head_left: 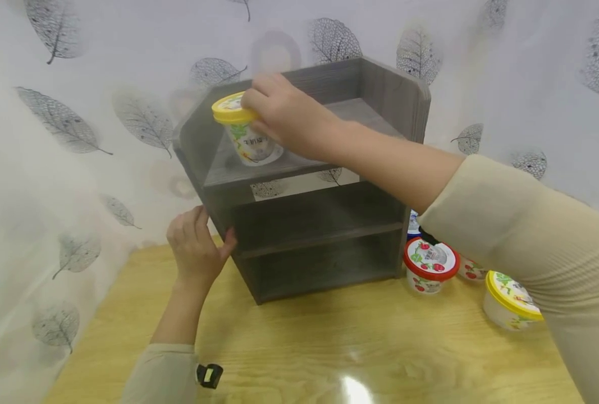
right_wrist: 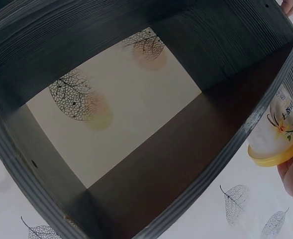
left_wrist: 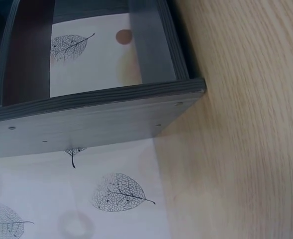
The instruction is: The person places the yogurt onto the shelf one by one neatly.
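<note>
A grey wooden shelf unit (head_left: 319, 241) stands on the table, tilted in the head view. At its top left, the right hand (head_left: 291, 118) grips a white tub with a yellow lid (head_left: 251, 143) by the lid, above the top shelf. In the right wrist view the same tub (right_wrist: 275, 134) shows at the right, with the right hand's fingers (right_wrist: 284, 169) on its yellow lid. The left hand (head_left: 198, 244) holds the unit's left side panel, thumb toward the front edge. The left wrist view shows the unit's side panel (left_wrist: 86, 122) but no hand.
To the right of the unit on the wooden table (head_left: 329, 342) stand a red-lidded tub (head_left: 430, 264), a yellow-lidded tub (head_left: 513, 300) and a partly hidden blue-lidded tub (head_left: 412, 224). Behind hangs a white leaf-patterned cloth (head_left: 142, 56).
</note>
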Demonstrator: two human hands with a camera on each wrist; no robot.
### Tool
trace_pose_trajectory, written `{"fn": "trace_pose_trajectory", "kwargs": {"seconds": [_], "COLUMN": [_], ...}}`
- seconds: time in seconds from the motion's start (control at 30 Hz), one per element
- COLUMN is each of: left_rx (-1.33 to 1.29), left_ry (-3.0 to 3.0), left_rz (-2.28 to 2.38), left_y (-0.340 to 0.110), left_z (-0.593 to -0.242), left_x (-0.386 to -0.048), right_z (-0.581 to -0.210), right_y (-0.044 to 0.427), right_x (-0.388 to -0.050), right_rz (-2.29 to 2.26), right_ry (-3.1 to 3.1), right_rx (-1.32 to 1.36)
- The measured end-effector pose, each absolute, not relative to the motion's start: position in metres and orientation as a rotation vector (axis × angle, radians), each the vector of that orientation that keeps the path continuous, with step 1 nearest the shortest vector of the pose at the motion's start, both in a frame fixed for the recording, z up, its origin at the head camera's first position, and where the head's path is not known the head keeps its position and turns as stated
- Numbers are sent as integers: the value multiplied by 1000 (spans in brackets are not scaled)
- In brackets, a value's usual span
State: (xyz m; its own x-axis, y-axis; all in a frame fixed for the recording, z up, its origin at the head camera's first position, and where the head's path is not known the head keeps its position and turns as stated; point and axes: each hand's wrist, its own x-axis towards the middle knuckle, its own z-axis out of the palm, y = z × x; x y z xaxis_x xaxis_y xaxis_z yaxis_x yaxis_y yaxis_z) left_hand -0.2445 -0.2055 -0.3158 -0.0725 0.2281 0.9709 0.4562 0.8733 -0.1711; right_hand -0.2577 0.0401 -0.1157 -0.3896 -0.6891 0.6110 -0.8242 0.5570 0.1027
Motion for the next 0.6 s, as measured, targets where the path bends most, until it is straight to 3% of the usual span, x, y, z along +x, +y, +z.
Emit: {"fn": "trace_pose_trajectory", "kwargs": {"seconds": [0.6], "left_rx": [-550], "left_ry": [-1690], "left_rz": [-187], "left_y": [-207], "left_z": [-311], "left_x": [-242], "right_z": [-133], "right_y": [43], "right_x": [-249], "right_rz": [134], "right_ry": [-1834], "right_rx": [1013]}}
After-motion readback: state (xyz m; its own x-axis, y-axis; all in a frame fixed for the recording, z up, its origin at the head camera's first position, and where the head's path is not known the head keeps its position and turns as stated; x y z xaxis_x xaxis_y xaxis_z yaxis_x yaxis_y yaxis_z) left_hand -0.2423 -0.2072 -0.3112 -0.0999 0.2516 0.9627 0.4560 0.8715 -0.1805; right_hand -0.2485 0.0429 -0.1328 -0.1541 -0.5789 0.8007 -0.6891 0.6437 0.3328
